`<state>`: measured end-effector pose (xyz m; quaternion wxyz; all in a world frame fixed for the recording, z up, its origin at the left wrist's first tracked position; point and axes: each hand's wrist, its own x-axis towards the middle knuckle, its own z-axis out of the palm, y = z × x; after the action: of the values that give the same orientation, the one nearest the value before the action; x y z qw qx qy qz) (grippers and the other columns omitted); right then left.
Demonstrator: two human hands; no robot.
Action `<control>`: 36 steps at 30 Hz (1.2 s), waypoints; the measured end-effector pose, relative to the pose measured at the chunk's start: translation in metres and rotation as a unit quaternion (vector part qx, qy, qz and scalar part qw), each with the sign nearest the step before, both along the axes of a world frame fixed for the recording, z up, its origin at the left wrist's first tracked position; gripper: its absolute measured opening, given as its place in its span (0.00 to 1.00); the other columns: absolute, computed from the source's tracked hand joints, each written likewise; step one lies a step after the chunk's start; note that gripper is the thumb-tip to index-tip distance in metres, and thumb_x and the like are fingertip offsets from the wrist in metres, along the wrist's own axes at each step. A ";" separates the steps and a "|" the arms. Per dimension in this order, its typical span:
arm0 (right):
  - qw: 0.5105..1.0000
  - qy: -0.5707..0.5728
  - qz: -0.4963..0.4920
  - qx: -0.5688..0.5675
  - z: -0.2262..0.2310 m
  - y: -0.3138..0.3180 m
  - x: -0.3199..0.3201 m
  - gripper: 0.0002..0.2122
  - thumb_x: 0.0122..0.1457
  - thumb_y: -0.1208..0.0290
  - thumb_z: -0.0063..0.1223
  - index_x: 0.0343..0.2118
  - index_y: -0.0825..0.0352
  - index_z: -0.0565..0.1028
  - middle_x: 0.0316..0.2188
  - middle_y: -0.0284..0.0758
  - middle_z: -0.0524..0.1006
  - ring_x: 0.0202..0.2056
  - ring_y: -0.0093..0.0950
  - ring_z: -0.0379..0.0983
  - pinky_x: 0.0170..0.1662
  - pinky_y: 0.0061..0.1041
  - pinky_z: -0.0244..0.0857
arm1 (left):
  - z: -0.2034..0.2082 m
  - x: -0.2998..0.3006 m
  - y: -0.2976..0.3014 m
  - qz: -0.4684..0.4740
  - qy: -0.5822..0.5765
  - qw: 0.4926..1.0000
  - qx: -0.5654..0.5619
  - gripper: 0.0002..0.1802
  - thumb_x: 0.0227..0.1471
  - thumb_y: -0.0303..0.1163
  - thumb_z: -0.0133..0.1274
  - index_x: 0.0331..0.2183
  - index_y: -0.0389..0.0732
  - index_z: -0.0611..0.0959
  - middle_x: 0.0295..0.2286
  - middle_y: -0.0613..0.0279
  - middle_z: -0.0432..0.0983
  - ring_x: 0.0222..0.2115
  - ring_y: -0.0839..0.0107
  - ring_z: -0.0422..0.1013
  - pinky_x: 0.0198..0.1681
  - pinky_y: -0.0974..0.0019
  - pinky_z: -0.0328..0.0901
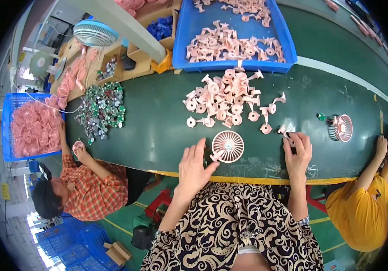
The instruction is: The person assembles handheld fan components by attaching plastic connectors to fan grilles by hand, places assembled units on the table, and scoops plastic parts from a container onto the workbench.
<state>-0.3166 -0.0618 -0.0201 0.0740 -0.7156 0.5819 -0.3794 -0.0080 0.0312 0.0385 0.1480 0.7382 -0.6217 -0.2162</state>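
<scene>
A round pink fan grille (228,145) with thin spokes lies on the green tabletop in front of me, a small pink stem piece at its lower left edge. My left hand (194,168) is just left of it, thumb and fingers spread, the fingertips close to the stem piece. To the right, my right hand (299,152) pinches a small pink plastic bracket (285,131) at the table; its fingers partly cover the piece. Beyond both hands spreads a loose pile of similar pink brackets (230,92), a few of them scattered toward my right hand.
A blue tray (291,54) with more brackets stands behind the pile. Small green circuit boards with motors (100,108) are heaped at left. Another fan grille (345,128) lies at right. Co-workers in a plaid shirt (99,192) and a yellow shirt (358,212) sit on either side.
</scene>
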 end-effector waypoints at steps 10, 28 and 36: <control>1.000 0.008 -0.013 0.015 -0.005 0.001 0.001 0.13 0.50 0.78 0.69 0.40 0.65 0.81 0.40 0.36 0.78 0.37 0.37 0.75 0.41 0.34 0.67 | -0.017 0.003 -0.007 0.023 -0.001 0.992 -0.122 0.20 0.52 0.29 0.62 0.48 0.40 0.81 0.36 0.56 0.80 0.37 0.53 0.76 0.40 0.53 0.70; 0.996 -0.033 -0.039 0.077 0.015 0.015 0.000 0.15 0.49 0.80 0.68 0.42 0.65 0.81 0.37 0.40 0.73 0.36 0.39 0.74 0.40 0.35 0.70 | -0.022 -0.002 0.000 0.033 0.070 0.994 -0.079 0.11 0.56 0.38 0.62 0.39 0.44 0.88 0.22 0.56 0.80 0.24 0.56 0.76 0.30 0.55 0.69; 0.995 -0.004 -0.018 0.098 0.015 0.000 -0.002 0.13 0.54 0.76 0.67 0.44 0.66 0.80 0.35 0.43 0.75 0.30 0.41 0.76 0.35 0.36 0.71 | -0.020 0.000 -0.011 0.024 0.069 0.992 -0.104 0.11 0.57 0.38 0.62 0.38 0.42 0.87 0.24 0.53 0.79 0.26 0.54 0.76 0.30 0.55 0.68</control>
<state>-0.3185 -0.0619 -0.0053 0.1390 -0.6925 0.6288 -0.3250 -0.0081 0.0200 0.0182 0.2717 0.7168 -0.6110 -0.1977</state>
